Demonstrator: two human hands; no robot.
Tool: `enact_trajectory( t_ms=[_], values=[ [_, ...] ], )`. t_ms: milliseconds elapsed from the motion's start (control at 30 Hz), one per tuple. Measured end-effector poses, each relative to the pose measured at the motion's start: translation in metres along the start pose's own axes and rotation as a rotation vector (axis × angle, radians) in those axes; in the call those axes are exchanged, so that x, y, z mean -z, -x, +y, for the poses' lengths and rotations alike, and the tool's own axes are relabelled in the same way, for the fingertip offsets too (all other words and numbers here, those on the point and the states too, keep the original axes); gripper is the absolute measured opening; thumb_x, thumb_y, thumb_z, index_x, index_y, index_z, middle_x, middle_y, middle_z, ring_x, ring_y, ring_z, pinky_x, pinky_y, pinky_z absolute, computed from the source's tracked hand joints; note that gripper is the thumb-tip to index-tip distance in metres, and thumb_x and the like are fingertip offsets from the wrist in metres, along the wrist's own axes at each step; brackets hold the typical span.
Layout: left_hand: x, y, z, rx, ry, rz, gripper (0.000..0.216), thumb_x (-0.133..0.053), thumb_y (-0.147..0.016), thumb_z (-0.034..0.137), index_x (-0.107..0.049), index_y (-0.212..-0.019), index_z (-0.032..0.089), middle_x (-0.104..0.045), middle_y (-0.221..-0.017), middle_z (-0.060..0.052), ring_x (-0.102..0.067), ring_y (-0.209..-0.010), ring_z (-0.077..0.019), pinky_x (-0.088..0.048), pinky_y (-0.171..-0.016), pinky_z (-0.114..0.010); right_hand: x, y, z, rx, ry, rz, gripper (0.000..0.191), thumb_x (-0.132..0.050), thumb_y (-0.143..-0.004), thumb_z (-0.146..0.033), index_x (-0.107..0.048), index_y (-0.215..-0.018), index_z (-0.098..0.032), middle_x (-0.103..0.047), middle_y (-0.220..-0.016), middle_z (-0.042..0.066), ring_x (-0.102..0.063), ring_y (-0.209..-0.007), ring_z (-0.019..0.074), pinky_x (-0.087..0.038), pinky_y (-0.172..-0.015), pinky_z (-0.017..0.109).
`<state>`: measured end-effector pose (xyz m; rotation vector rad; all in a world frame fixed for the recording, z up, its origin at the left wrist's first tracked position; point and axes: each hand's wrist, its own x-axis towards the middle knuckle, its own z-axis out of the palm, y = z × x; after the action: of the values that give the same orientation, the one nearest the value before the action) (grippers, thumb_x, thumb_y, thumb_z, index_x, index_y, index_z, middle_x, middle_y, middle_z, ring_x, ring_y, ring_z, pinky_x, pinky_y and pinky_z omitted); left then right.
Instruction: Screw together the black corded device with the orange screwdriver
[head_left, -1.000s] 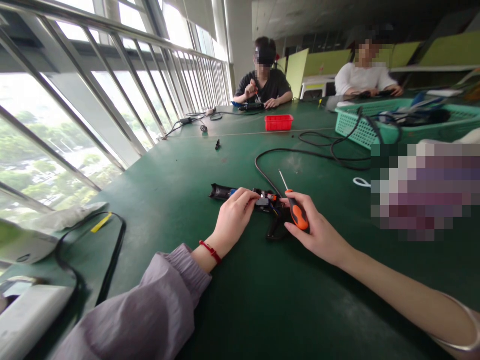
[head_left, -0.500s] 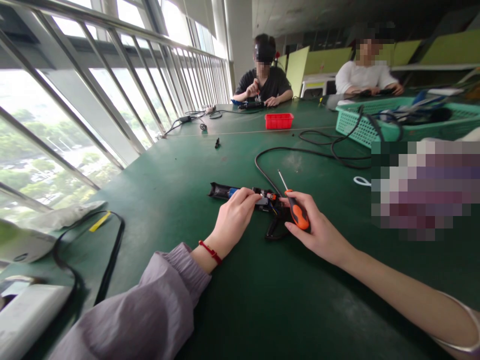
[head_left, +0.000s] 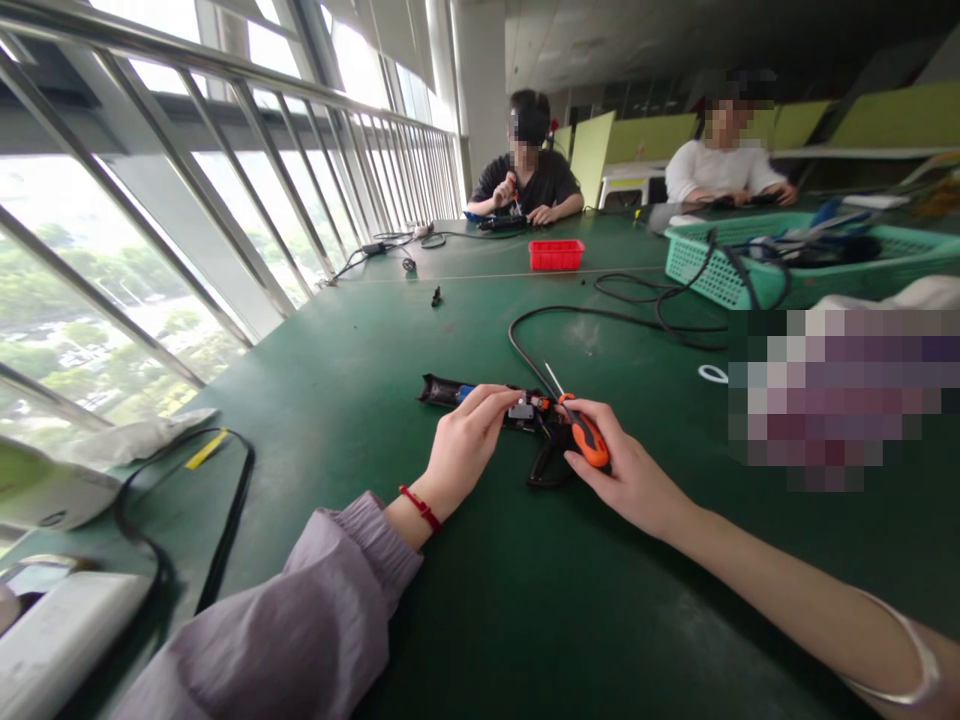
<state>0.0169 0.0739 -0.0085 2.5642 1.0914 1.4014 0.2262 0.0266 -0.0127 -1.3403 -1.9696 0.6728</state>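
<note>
An opened black corded tool [head_left: 444,391] lies on the green table, its inside showing a blue section, a grey block and small wires. My left hand [head_left: 466,440] reaches over its middle, fingers pinched together on the grey block; what lies under the fingertips is partly hidden. In my right hand [head_left: 628,470] is an orange-and-black screwdriver [head_left: 590,438], its thin shaft pointing up and away to the left. The fingertips of that hand are close to the tool's right end, beside its black handle [head_left: 550,462].
A black cord [head_left: 525,322] curves toward a green basket [head_left: 701,265] of tangled items. Beyond stand a red tray [head_left: 556,255] and a small black part [head_left: 436,297]. Two people sit across the table. At left lie a black strap [head_left: 238,490] and a white box [head_left: 82,640].
My right hand and the screwdriver have shifted slightly left and down. The left hand's fingers have moved a little on the tool, showing more of the grey block. The whole view has tilted slightly.
</note>
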Motion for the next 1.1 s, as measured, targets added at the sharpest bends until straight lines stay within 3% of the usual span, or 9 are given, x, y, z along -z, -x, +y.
enact_trajectory(
  t_ms=[233, 500, 667, 1100],
  values=[
    [-0.002, 0.003, 0.002, -0.082, -0.059, -0.090, 0.032, -0.036, -0.094, 0.015, -0.053, -0.121, 0.021, -0.061, -0.105, -0.005, -0.059, -0.096, -0.0115, -0.051, -0.082, -0.021, 0.000, 0.001, -0.002, 0.057, 0.063, -0.012, 0.045, -0.048, -0.086, -0.029, -0.032, -0.127, -0.024, -0.054, -0.120, 0.009, -0.058, -0.100, 0.0210, -0.047, -0.089, 0.038],
    [-0.008, -0.006, 0.004, -0.105, -0.143, -0.125, 0.020, -0.048, -0.091, 0.028, -0.061, -0.104, 0.020, -0.067, -0.090, -0.003, -0.061, -0.082, -0.0144, -0.050, -0.076, -0.028, -0.002, 0.001, -0.004, 0.115, 0.146, 0.011, 0.045, -0.047, -0.085, -0.028, -0.033, -0.127, -0.021, -0.054, -0.123, 0.011, -0.057, -0.108, 0.0234, -0.045, -0.094, 0.040],
    [-0.011, -0.011, 0.005, -0.143, -0.167, -0.154, 0.019, -0.048, -0.091, 0.027, -0.063, -0.100, 0.018, -0.067, -0.089, -0.004, -0.059, -0.082, -0.0156, -0.049, -0.076, -0.031, -0.003, 0.001, -0.004, 0.149, 0.153, 0.028, 0.044, -0.048, -0.084, -0.026, -0.033, -0.126, -0.022, -0.054, -0.123, 0.010, -0.056, -0.109, 0.0235, -0.046, -0.093, 0.040],
    [-0.008, -0.007, 0.003, -0.225, -0.220, -0.121, 0.022, -0.043, -0.093, 0.023, -0.057, -0.109, 0.017, -0.067, -0.088, -0.004, -0.060, -0.080, -0.0147, -0.050, -0.075, -0.029, -0.001, 0.002, -0.004, 0.143, 0.156, 0.019, 0.045, -0.048, -0.084, -0.026, -0.033, -0.126, -0.022, -0.056, -0.120, 0.011, -0.059, -0.104, 0.0230, -0.046, -0.092, 0.041]
  ],
)
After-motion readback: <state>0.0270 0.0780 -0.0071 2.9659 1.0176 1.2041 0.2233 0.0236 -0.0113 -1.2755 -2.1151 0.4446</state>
